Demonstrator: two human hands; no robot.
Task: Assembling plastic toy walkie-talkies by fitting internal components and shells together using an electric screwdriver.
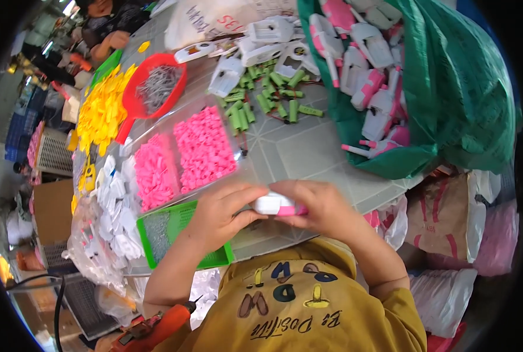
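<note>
Close to the table's near edge, a small white-and-pink plastic housing (268, 205) is gripped between both my hands. My left hand (223, 212) pinches its left end between thumb and fingers. My right hand (319, 206) wraps round its right end, hiding part of the pink side. Beside my left forearm lies a green tray (182, 218) with small metal parts in it. Just beyond that hand stands a clear divided box (238, 171) of small pink plastic pieces. Green battery cells (265, 100) with wires and white housing shells (226, 76) lie farther off.
A green bag (449, 111) of white-and-pink housings fills the far right. At left are a red scoop (176, 82) of metal pins, yellow pieces (102, 108) and white pieces (116, 205). An orange power tool (156, 330) sits low left. Another person (112, 29) is across the table.
</note>
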